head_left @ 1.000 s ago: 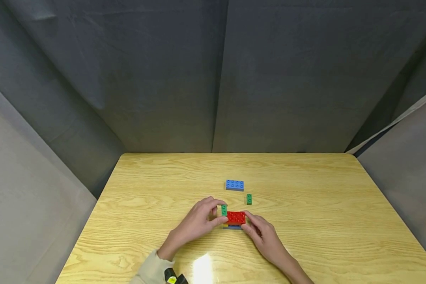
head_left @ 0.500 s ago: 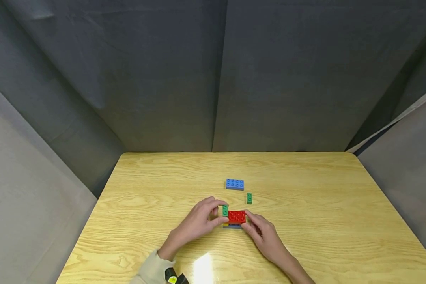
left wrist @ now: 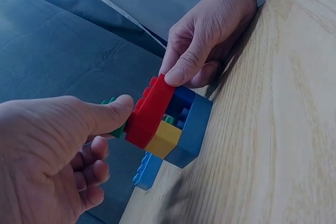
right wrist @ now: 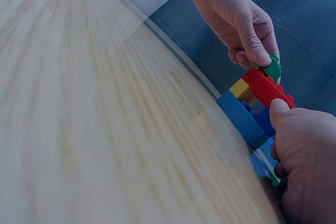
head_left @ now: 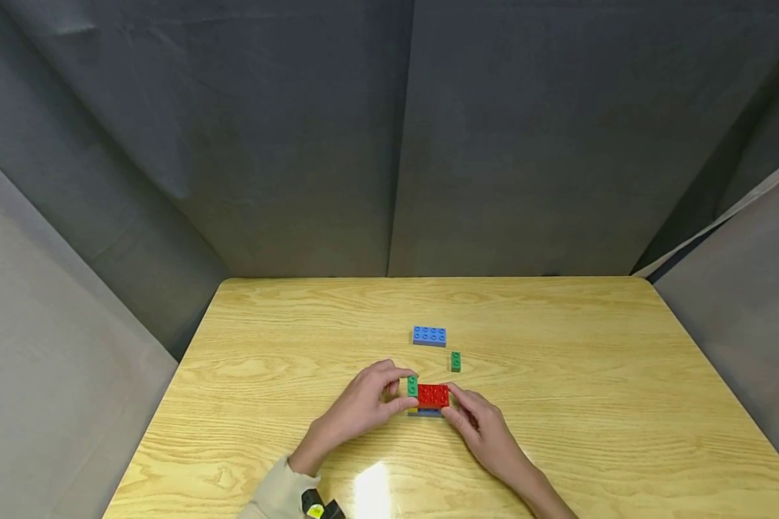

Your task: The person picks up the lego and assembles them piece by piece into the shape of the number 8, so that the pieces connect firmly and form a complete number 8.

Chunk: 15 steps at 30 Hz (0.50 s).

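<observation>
A stack of toy building bricks stands on the table between the hands. At its bottom is a blue brick (left wrist: 193, 132). A yellow brick (left wrist: 164, 139) and a darker blue brick (right wrist: 265, 123) sit on it at opposite ends, with a gap between. Across them lies a red brick (head_left: 433, 396). My left hand (head_left: 363, 400) pinches a small green brick (head_left: 412, 386) between thumb and finger, over the red brick's left end. Whether its studs are fully seated cannot be seen. With thumb and fingers, my right hand (head_left: 483, 436) grips the stack's right end.
Behind the stack, a loose blue brick (head_left: 430, 336) and a small green brick (head_left: 456, 362) lie on the wooden table (head_left: 266, 346). Dark curtains (head_left: 298, 144) hang beyond the table's far edge, and pale panels flank it.
The small green brick in my left hand has shifted slightly to the right over the red brick's end. My right hand keeps its grip on the stack, almost unmoved.
</observation>
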### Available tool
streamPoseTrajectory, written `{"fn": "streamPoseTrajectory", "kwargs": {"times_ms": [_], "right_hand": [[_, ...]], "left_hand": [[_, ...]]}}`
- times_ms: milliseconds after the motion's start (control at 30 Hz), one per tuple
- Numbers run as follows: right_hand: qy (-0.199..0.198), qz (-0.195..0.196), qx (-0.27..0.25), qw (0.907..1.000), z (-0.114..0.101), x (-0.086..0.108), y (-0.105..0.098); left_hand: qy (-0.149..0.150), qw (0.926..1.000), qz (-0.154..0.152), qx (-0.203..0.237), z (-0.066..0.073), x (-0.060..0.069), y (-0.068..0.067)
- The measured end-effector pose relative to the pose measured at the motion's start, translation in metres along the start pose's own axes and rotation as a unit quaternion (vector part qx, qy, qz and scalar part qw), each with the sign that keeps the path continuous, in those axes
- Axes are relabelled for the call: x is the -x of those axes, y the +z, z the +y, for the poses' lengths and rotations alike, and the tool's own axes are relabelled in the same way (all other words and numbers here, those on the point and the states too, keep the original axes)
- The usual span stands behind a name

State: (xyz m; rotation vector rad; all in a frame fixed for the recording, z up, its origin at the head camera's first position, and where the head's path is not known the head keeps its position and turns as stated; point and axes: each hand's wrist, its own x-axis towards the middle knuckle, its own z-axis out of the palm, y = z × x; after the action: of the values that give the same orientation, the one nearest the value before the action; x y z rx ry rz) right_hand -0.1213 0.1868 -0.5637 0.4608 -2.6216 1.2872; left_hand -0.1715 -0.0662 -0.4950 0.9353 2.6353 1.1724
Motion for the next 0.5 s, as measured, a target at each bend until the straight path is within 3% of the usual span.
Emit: {"fn": "streamPoseTrajectory", "kwargs": {"times_ms": [333, 500], "right_hand": [[-0.012, 0.013, 0.004, 0.9998, 0.0013, 0.0000, 0.0014], [-0.005, 0.007, 0.003, 1.0000, 0.0007, 0.0003, 0.0009]], "left_hand": [[0.001, 1.0000, -0.005, 0.003, 0.0004, -0.0001, 0.0005], [0.015, 0.9999, -0.002, -0.007, -0.0022, 0.0007, 0.0017]]}}
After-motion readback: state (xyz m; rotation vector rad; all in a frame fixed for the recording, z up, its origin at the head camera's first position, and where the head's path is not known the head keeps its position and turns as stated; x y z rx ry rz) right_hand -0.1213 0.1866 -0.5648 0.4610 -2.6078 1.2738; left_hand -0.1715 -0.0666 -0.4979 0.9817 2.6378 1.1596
